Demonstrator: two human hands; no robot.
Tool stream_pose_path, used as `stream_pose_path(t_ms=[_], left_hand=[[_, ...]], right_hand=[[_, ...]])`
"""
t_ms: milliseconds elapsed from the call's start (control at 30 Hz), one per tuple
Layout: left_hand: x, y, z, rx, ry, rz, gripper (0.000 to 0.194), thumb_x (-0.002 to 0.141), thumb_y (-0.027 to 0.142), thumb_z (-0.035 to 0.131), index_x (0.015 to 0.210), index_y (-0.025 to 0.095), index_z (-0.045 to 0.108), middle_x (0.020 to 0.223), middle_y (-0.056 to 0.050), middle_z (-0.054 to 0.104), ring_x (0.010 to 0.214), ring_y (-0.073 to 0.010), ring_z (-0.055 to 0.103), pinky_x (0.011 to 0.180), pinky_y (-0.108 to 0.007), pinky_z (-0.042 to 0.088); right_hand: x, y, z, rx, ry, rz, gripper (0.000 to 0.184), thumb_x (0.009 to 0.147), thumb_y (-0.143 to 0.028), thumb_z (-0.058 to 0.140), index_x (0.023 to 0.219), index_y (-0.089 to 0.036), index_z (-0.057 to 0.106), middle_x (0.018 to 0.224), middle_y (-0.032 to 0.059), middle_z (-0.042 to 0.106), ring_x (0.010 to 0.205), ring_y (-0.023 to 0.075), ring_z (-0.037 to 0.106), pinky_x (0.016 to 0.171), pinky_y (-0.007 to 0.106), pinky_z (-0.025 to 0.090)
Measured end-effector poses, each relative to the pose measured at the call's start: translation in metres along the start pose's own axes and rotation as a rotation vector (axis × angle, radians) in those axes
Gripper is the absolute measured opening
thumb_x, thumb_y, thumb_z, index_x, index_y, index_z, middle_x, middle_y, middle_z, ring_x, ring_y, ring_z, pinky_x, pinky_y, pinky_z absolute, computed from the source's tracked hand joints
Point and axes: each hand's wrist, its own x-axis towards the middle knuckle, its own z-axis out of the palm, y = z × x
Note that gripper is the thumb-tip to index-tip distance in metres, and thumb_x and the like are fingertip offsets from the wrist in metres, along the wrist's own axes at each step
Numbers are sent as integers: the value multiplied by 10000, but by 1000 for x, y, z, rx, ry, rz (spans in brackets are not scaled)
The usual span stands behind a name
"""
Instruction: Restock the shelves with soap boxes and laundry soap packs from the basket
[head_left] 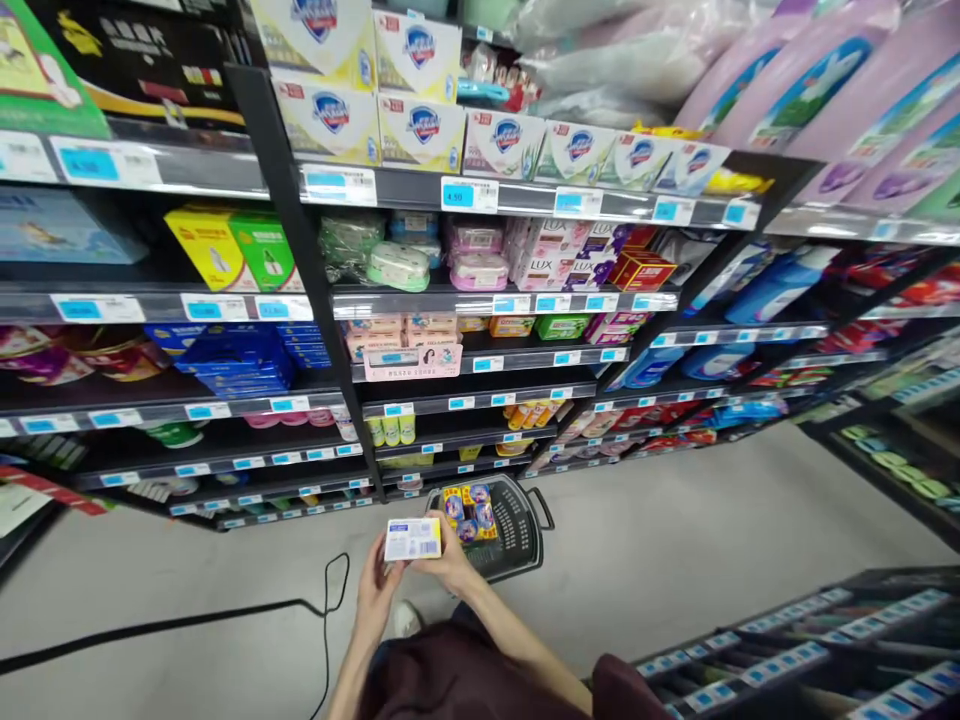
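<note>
My left hand (377,574) and my right hand (448,556) grip a small white box of soap (412,538) by its two ends, with a printed side and barcode facing up. The fingers curl round the box's edges, partly hidden beneath it. Just beyond my right hand, a dark shopping basket (516,565) stands on the floor. Inside it lies a yellow, red and blue multi-pack (470,512) with round pictures on it. Similar soap boxes (420,133) are lined up on the upper shelf ahead.
Black shelving holds LUX soap boxes (551,255), plastic soap cases (399,265) and yellow and green boxes (232,248). Large pink bottles (810,75) stand at upper right. A black cable (165,622) crosses the grey floor at left. Another shelf unit (795,640) rises at lower right.
</note>
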Motion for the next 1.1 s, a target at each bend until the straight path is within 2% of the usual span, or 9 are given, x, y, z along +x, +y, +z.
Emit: stream_pose_path(t_ms=[100, 233, 333, 567, 700, 833, 1100], left_hand=[[-13, -2, -8, -40, -1, -25, 728, 726, 510, 815, 1358, 234, 583, 1442, -148, 594, 1311, -377, 570, 1028, -467, 551], [-27, -15, -16, -98, 22, -81, 724, 755, 525, 790, 1368, 211, 566, 1371, -167, 637, 1232, -382, 626, 898, -462, 620], [-29, -18, -16, -98, 32, -79, 709, 755, 508, 796, 1361, 217, 572, 1352, -155, 651, 1236, -375, 624, 910, -462, 618], [-21, -6, -11, -78, -5, -33, 659, 787, 478, 776, 1361, 228, 570, 1383, -142, 637, 1261, -357, 610, 974, -464, 585], [-22, -4, -8, -65, -43, -20, 657, 807, 468, 760, 1381, 237, 539, 1401, -141, 619, 1299, -351, 579, 991, -474, 573], [-25, -3, -4, -104, -44, -18, 696, 773, 463, 791, 1371, 232, 521, 1411, -155, 603, 1315, -360, 563, 994, -482, 571], [-33, 5, -1, -150, 12, -17, 690, 735, 429, 825, 1332, 224, 545, 1420, -165, 596, 1333, -364, 546, 987, -462, 565]], right_hand=[[-16, 10, 11, -70, 36, -11, 749, 517, -293, 941, 1133, -274, 515, 1263, 69, 660, 1138, 275, 656, 933, 396, 543], [-28, 13, 13, -177, 9, -16, 742, 526, -280, 936, 1150, -266, 536, 1224, 72, 678, 1112, 275, 669, 951, 412, 540], [-28, 11, 10, -202, -8, -32, 748, 531, -275, 941, 1163, -264, 539, 1227, 78, 676, 1122, 277, 668, 961, 413, 537], [-21, 2, 9, -206, -30, -79, 720, 575, -294, 927, 1180, -263, 539, 1270, 87, 658, 1174, 279, 652, 1003, 426, 525], [-24, 4, 6, -139, -17, -60, 868, 570, -263, 927, 1301, -276, 461, 1339, 115, 629, 1216, 295, 643, 1020, 457, 522], [-27, 11, 3, -86, 64, -63, 986, 545, -260, 935, 1369, -276, 393, 1406, 154, 579, 1216, 304, 644, 998, 456, 538], [-30, 5, 6, -130, 64, -1, 938, 535, -350, 949, 1325, -268, 449, 1404, 136, 586, 1258, 302, 610, 1022, 449, 525]])
